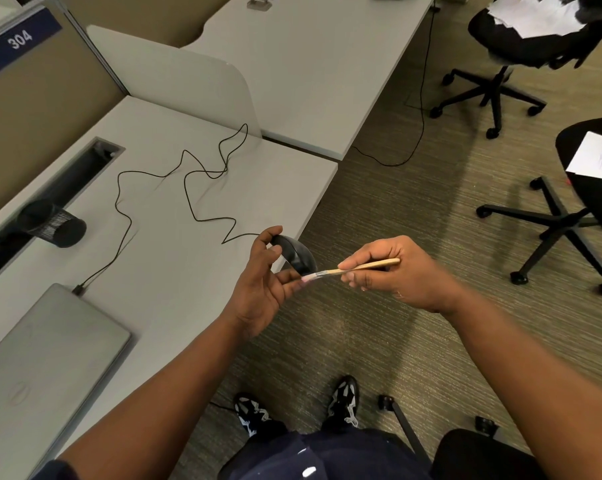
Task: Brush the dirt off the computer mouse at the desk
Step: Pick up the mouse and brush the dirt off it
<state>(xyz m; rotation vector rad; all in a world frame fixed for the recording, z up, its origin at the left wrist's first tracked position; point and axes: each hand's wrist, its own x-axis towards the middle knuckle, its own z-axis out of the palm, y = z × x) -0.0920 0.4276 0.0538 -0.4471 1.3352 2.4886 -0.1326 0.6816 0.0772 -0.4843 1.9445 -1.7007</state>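
Black computer mouse [294,255] lifted off the tabletop [161,258], just past its right edge, above the carpet [379,209]. Gripped by the left hand [263,284], fingers [270,233] curled over the far end and thumb pressed at the near side, clamped on the mouse body. Thin black cable [188,188] trailing from the mouse toward 10 o'clock, looping in loose bends across the tabletop and ending at a plug beside the closed grey laptop [46,344] at 8 o'clock. Small brush [348,270] with a pale wooden handle pinched in the right hand [393,271], thumb and curled fingers closed round the handle, shaft nearly level. Pale bristle tip pointing toward 9 o'clock, touching the near lower edge of the mouse next to the left thumb. Black mesh pen cup [52,223] lying tipped on its side at 9 o'clock, near the cable slot [67,181] in the tabletop. Office chairs [521,39] with loose papers on the seats at 1 and 3 o'clock. Dark shoes [343,400] on the carpet at 6 o'clock.
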